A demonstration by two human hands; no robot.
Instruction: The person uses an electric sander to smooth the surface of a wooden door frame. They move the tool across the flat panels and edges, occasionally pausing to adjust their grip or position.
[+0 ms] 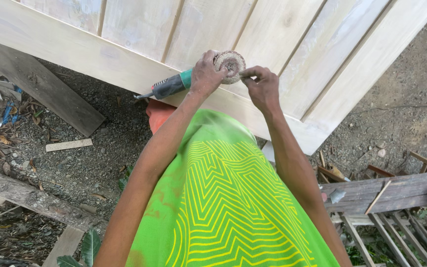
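left fingers [204,74] clamped on grinder [174,85], right fingers [253,74] pinching its disc [230,64], pale wooden door [273,39] behind, plank [40,89] on gravel

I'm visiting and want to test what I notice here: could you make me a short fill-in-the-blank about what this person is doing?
1. The left hand grips an angle grinder with a ____ and black body.
2. The right hand touches the grinder's round ____.
3. Behind the hands lies a pale ____ door.

Missing words: green; disc; wooden
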